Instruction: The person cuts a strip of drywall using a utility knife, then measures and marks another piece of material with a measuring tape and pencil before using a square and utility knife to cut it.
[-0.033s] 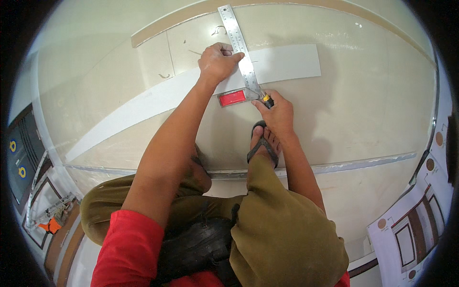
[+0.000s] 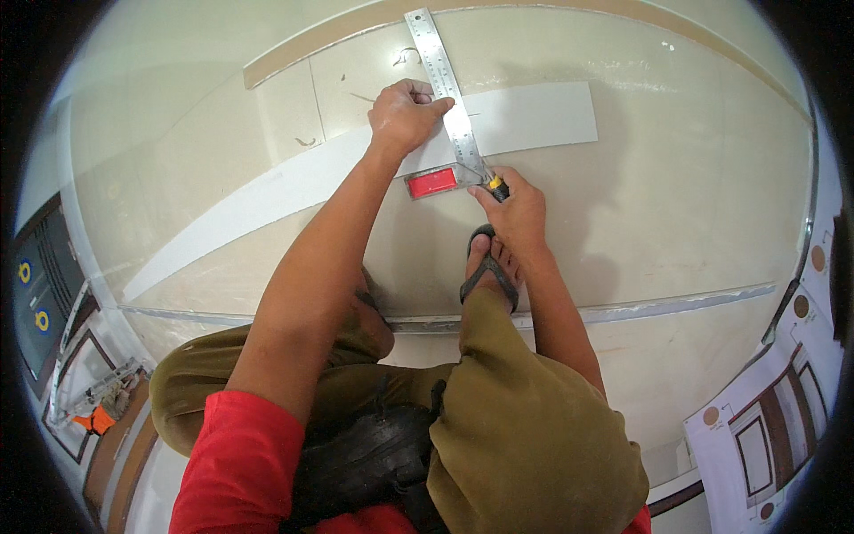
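Observation:
A try square with a steel ruled blade (image 2: 433, 55) and a red-inset stock (image 2: 432, 183) lies across a long white strip (image 2: 543, 116). My left hand (image 2: 407, 116) is closed at the blade's left edge, its thumb pressing on the metal and its other fingers curled. My right hand (image 2: 519, 212) grips a cutter knife (image 2: 499, 188) with a black and yellow handle, beside the corner where blade and stock meet. The knife's tip is too small to make out. A short dark line marks the strip just right of the blade. The strip tapers toward the lower left.
Beige tiled floor (image 2: 685, 205) surrounds the strip, with a few thin curled offcuts (image 2: 406, 57) beyond it. A brown-edged board (image 2: 338, 34) curves along the far side. A metal floor strip (image 2: 658, 307) crosses near my sandalled feet. Printed sheets (image 2: 765, 427) lie at right; an orange item (image 2: 93, 420) at left.

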